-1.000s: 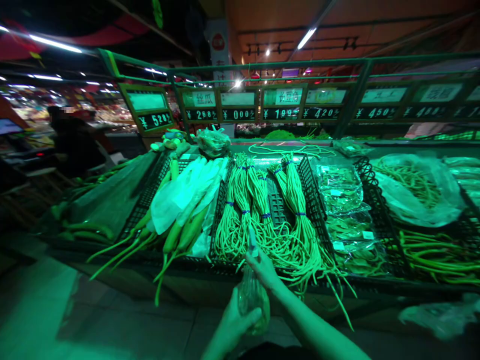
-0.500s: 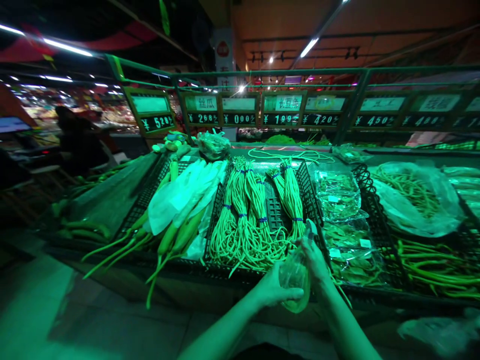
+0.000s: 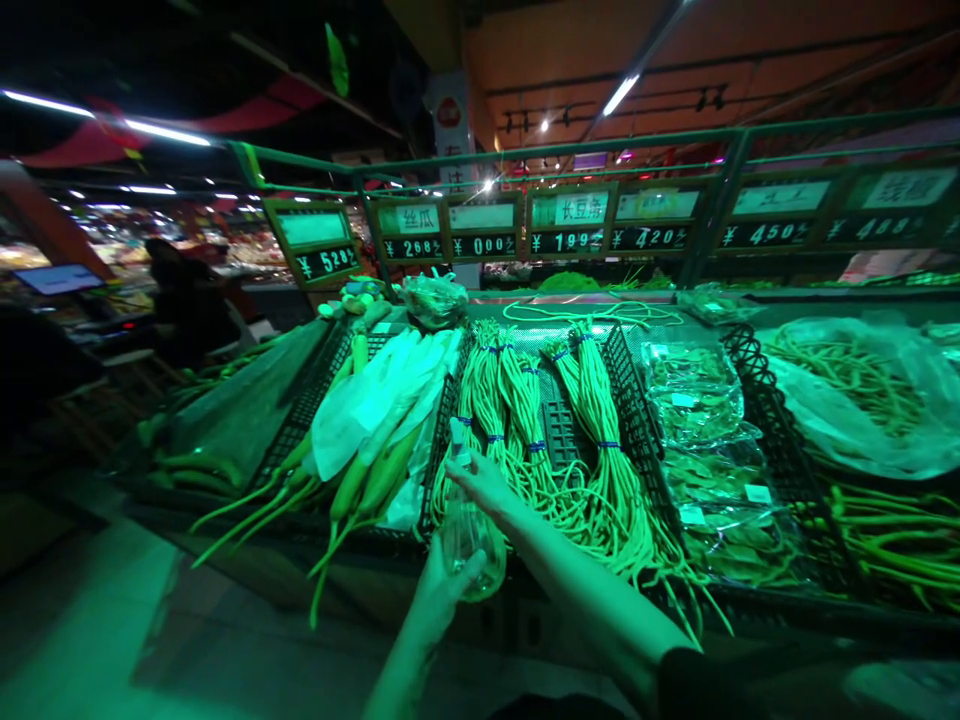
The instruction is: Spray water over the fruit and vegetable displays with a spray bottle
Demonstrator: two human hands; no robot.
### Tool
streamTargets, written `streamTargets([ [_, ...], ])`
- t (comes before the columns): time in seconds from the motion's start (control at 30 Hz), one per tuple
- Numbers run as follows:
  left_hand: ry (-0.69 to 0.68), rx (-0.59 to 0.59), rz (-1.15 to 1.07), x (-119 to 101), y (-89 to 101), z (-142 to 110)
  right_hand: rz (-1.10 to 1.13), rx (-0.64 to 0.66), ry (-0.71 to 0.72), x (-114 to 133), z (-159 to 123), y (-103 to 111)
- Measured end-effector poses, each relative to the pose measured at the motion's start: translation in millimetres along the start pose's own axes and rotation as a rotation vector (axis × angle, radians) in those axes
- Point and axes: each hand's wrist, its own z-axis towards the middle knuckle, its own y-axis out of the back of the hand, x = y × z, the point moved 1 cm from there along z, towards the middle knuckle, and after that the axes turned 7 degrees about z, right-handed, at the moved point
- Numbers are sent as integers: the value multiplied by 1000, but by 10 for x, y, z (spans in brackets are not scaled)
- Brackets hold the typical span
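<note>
Fingers of our right hand (image 3: 484, 485) pinch the top of a clear plastic bag (image 3: 471, 535) closed, while our left hand (image 3: 442, 590) cups its base, just above bundled long beans (image 3: 607, 500) in a black crate (image 3: 634, 430).

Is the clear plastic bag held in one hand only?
No: the left hand grips the clear plastic bag low, the right hand its top.
</note>
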Motion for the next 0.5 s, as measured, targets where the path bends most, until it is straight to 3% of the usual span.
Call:
streamTargets([
  [0.1, -34, 9, 31, -103, 61, 73, 61, 8, -20, 70, 84, -64],
  [0.23, -28, 117, 31, -157, -115, 244, 97, -99, -19, 159, 89, 208],
  [0.5, 19, 419, 43, -143, -1102, 685, 126, -458, 31, 519, -186, 1351],
])
